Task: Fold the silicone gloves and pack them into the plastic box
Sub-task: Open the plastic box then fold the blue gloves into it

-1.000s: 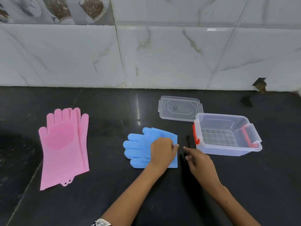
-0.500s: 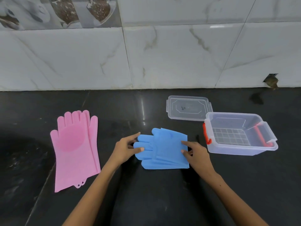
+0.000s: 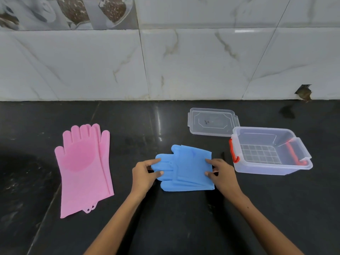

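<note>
Blue gloves (image 3: pixel 185 168) lie in the middle of the black table (image 3: pixel 184 227), already doubled over so the cuff end sits on top of the palm and the fingers stick out to the left. It looks like a stacked pair, though the layers are hard to count from this angle. The left hand (image 3: pixel 144 173) pinches the finger end between thumb and fingertips; the right hand (image 3: pixel 221 173) pinches the folded edge on the opposite side. Both hands grasp the bundle, which rests on the table.

The pink gloves (image 3: pixel 83 168) lie flat and unfolded well to the left, one on top of the other, fingers toward the wall. The clear plastic box (image 3: pixel 294 163) stands open just to the right of the blue bundle, with red latches at both ends and nothing inside. Its lid (image 3: pixel 212 122) lies flat behind it, near the tiled wall (image 3: pixel 184 61).

The step in hand seems to be the fold of the blue gloves, with packing not yet begun. The next move likely calls for bringing the finger end over toward the right so the bundle gets short enough for the box, then holding it pressed, since silicone tends to spring open when let go.

No brand or label can be read; a small dark mark on the lid is too faint to make out.
</note>
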A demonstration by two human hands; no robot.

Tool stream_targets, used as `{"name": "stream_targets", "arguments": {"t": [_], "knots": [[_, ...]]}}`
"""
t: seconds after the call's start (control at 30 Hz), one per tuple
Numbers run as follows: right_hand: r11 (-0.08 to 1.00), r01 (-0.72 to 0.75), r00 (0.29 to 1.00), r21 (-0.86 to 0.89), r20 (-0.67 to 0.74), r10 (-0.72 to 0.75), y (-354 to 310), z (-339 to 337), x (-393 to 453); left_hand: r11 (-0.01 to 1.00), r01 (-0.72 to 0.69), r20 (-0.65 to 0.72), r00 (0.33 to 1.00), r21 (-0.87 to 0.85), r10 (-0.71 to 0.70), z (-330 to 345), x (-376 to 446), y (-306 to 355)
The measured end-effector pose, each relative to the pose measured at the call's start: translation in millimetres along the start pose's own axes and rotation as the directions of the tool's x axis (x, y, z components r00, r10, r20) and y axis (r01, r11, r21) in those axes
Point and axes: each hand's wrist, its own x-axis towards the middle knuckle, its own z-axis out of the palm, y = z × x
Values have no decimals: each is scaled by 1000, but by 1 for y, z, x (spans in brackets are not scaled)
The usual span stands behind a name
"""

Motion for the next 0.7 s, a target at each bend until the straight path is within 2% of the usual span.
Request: {"name": "stream_targets", "arguments": {"t": [0.17, 0.4, 0.7], "knots": [[999, 21, 1000, -24, -21, -22, -4, -1, 2, 999, -36, -11, 999, -11, 36, -3, 0, 8], [997, 70, 996, 8, -48, -70, -9, -10, -1, 989, 9, 15, 1000, -147, -7, -13, -8, 27], [971, 237, 960, 30, -157, -230, -19, -82, -2, 975, -107, 36, 993, -193, 116, -11, -17, 98]]}}
